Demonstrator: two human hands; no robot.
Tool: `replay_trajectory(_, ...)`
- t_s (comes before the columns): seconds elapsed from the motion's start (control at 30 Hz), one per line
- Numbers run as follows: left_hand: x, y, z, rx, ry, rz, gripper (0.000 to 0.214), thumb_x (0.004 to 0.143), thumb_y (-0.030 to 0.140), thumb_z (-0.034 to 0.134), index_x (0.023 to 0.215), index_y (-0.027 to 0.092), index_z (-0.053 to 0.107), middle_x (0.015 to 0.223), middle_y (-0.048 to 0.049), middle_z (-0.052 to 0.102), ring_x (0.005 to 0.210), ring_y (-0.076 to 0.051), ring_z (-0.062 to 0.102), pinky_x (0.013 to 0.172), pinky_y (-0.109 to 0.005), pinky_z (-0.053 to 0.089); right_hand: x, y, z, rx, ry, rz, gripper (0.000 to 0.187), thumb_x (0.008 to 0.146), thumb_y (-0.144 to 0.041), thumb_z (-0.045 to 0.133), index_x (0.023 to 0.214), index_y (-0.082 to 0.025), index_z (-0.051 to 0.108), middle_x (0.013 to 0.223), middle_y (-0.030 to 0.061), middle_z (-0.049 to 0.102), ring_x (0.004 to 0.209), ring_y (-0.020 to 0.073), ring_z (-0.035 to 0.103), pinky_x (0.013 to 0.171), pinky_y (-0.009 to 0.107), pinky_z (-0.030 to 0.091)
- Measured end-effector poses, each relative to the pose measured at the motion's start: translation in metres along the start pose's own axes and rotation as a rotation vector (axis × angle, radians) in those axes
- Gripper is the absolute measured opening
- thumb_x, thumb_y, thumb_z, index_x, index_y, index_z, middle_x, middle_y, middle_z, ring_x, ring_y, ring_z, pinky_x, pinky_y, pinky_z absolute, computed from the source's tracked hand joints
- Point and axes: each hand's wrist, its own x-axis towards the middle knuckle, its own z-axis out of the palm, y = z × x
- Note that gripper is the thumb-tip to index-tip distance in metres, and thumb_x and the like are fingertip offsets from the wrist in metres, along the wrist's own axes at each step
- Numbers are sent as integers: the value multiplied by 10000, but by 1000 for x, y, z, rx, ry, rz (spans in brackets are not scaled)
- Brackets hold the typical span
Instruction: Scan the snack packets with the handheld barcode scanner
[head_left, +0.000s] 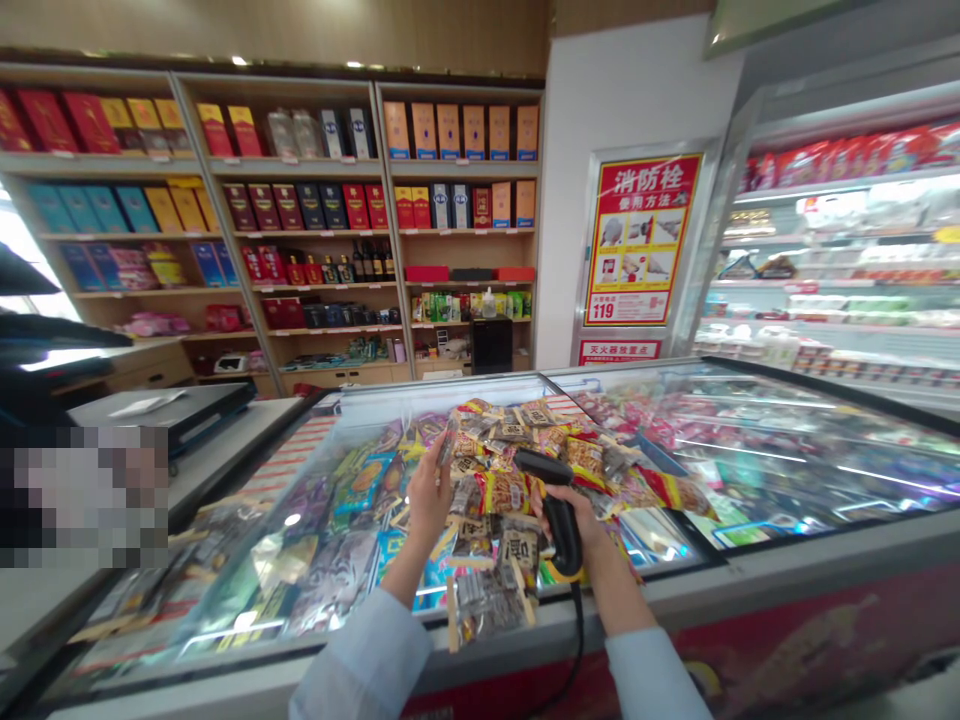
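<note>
My right hand (589,515) is wrapped round the grip of a black barcode scanner (562,525), its head pointing left over the snacks and its cable hanging down the freezer front. My left hand (430,492) is raised at the left edge of the pile, its fingers together beside a thin greyish thing whose kind is hard to make out. Between and beyond both hands, red and yellow snack bags (506,492) lie heaped on the freezer's glass top. Clear packets with dark labels (519,545) are mixed in. One clear packet (487,605) lies nearest me at the front edge.
The chest freezer (757,590) spans the foreground, with frozen goods under its glass. At left is a counter (277,425) bearing a dark flat device (187,410), with a person in dark clothing (37,380) alongside. Behind stand shelves of boxes (390,170) and a lit open cooler (840,240).
</note>
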Motion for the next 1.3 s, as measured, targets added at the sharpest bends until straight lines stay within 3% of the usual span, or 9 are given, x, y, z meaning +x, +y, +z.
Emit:
replay_trajectory(0.2, 1, -1, -1, 15, 33, 32, 424, 886, 231, 429, 1309, 204, 421, 1244, -93, 575, 1077, -174, 582, 860, -270, 473, -1, -1, 1, -30, -3, -42, 246, 602, -389, 633, 615, -146, 595, 511, 13, 562, 386, 92, 469, 345, 191, 355)
replay_trajectory(0.43, 0, -3, 2, -32, -14, 25, 432, 888, 235, 418, 1319, 202, 415, 1256, -104, 563, 1093, -181, 570, 882, -289, 464, 1, -4, 3, -10, -27, -79, 236, 634, -374, 608, 702, -149, 628, 513, 16, 573, 378, 99, 459, 361, 209, 362)
replay_trajectory(0.53, 6, -2, -5, -55, -12, -26, 424, 889, 250, 409, 1310, 196, 432, 1239, -109, 575, 1110, -191, 556, 906, -313, 455, -2, -10, 7, -20, 9, -78, 248, 630, -375, 609, 734, -151, 631, 509, 22, 579, 380, 111, 466, 354, 216, 357)
replay_trajectory(0.6, 14, -2, -17, -84, 58, -91, 440, 886, 265, 414, 1319, 192, 421, 1246, -111, 569, 1129, -200, 542, 924, -331, 445, -5, -14, 12, -33, 27, -75, 250, 635, -379, 607, 739, -152, 627, 507, 23, 579, 377, 112, 466, 351, 216, 355)
replay_trajectory(0.77, 27, -9, -71, -129, 166, -175, 459, 873, 298, 445, 1319, 198, 414, 1249, -104, 566, 1101, -203, 559, 914, -323, 446, -4, -15, 42, -79, 40, -74, 212, 653, -374, 611, 680, -164, 603, 490, 15, 566, 390, 116, 482, 363, 220, 377)
replay_trajectory(0.93, 20, -41, -137, -65, 211, -237, 468, 859, 312, 468, 1314, 215, 420, 1264, -89, 555, 1112, -196, 549, 938, -317, 427, 15, 9, 100, -70, -82, -69, 196, 665, -356, 597, 662, -160, 597, 495, 10, 558, 376, 98, 467, 347, 202, 370)
replay_trajectory(1.1, 1, -86, -205, 25, 284, -353, 502, 838, 321, 496, 1321, 219, 405, 1225, -87, 578, 1063, -194, 576, 897, -311, 447, 40, 53, 164, -10, -200, 15, 193, 680, -342, 583, 710, -153, 612, 516, 6, 565, 383, 93, 472, 351, 195, 378)
replay_trajectory(1.3, -26, -128, -275, 142, 372, -447, 527, 814, 352, 526, 1311, 219, 411, 1205, -87, 582, 1016, -194, 587, 890, -308, 438, 68, 128, 236, 57, -260, 69, 217, 683, -357, 577, 696, -144, 615, 527, 4, 568, 393, 89, 472, 378, 197, 394)
